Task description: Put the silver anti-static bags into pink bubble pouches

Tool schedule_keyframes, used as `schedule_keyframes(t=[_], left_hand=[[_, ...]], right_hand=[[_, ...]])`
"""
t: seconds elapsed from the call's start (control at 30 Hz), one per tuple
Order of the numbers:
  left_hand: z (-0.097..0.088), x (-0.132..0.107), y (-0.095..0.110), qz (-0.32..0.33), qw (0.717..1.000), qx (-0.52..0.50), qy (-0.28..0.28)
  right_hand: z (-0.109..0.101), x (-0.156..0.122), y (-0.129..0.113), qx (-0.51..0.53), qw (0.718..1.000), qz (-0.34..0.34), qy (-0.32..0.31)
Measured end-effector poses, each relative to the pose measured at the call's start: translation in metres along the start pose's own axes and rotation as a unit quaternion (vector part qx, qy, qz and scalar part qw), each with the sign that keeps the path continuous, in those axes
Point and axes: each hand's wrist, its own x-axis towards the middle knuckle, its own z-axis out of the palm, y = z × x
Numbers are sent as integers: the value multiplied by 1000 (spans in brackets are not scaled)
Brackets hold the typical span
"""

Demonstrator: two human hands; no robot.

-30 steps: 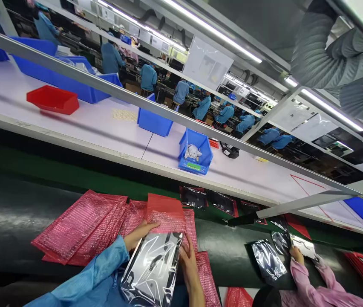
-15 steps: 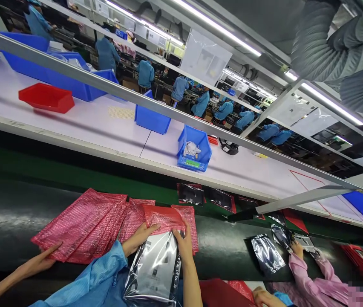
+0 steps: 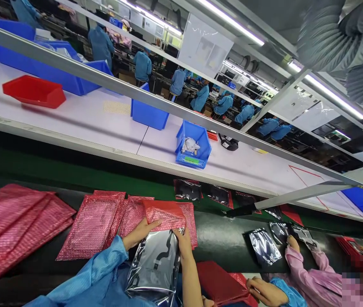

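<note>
your left hand [image 3: 139, 233] pinches pouch [image 3: 165, 214] mouth | right hand [image 3: 184, 239] grips bag [image 3: 154, 266] | feed straight toward 12, corners flat

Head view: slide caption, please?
Left hand and right hand hold a shiny bag at the mouth of a red bubble pouch.

Shiny silver bag [image 3: 154, 266] half inside red bubble pouch [image 3: 165, 215].

The shiny silver plastic bag [image 3: 154, 266] runs off the bottom edge. Its top hides under the red bubble-wrap pouch [image 3: 165, 213].
</note>
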Motion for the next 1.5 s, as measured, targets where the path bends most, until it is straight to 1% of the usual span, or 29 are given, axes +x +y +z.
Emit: schedule_keyframes(t=[0.03, 0.1, 0.17, 0.23, 0.3, 0.37, 0.43, 0.5, 0.57, 0.63, 0.73, 0.87, 0.93, 1.0, 1.07, 1.17, 1.23, 1.3, 1.33, 1.37, 1.43, 1.5], left_hand=[[0, 2, 1, 8, 1000, 4, -11], [0, 5, 4, 21, 999, 9, -43], [1, 8, 4, 38, 998, 8, -54], [3, 11, -1, 51, 998, 6, -44], [5, 13, -10, 57, 998, 14, -15], [6, 13, -21, 57, 998, 34, 17], [7, 10, -29, 53, 996, 64, 38], [7, 5, -32, 56, 994, 87, 40], [7, 0, -32, 66, 993, 97, 27], [9, -4, -31, 69, 992, 103, 14], [11, -5, -32, 62, 989, 132, 24], [9, -4, -41, 39, 988, 148, 33], [5, -4, -48, 13, 990, 139, 25], [-1, -3, -55, -1, 990, 141, 14], [-7, -3, -63, 24, 987, 156, 11], [-14, -3, -75, 87, 980, 178, 18], [-17, -4, -81, 102, 977, 189, -15], [-19, -5, -84, 99, 973, 201, -54], [-20, -6, -85, 99, 972, 205, -53], [-20, -6, -84, 102, 971, 211, -35], [-22, -8, -79, 110, 966, 234, 22], [-25, -10, -71, 111, 954, 272, 56]], right_hand=[[2, 3, -2, -25, 999, -21, 12], [4, 11, -6, -63, 993, -83, 53], [3, 19, -10, -86, 983, -130, 91], [-1, 22, -11, -100, 978, -152, 106], [-8, 19, -8, -144, 969, -163, 114], [-18, 10, -2, -221, 952, -171, 121], [-29, -1, 6, -315, 924, -175, 129], [-40, -14, 15, -389, 895, -172, 136], [-49, -25, 19, -443, 869, -174, 136], [-55, -35, 20, -475, 850, -190, 124], [-59, -47, 17, -494, 834, -214, 118], [-55, -70, 19, -526, 817, -202, 124], [-50, -85, 25, -532, 817, -192, 113], [-47, -99, 33, -523, 828, -177, 103], [-47, -109, 40, -493, 850, -161, 93], [-54, -117, 48, -446, 881, -133, 82], [-58, -118, 51, -433, 890, -115, 83], [-58, -117, 54, -424, 895, -110, 84], [-58, -116, 55, -418, 897, -113, 83], [-56, -114, 57, -413, 899, -119, 81], [-53, -110, 58, -412, 899, -129, 69], [-49, -105, 57, -420, 896, -137, 52]])
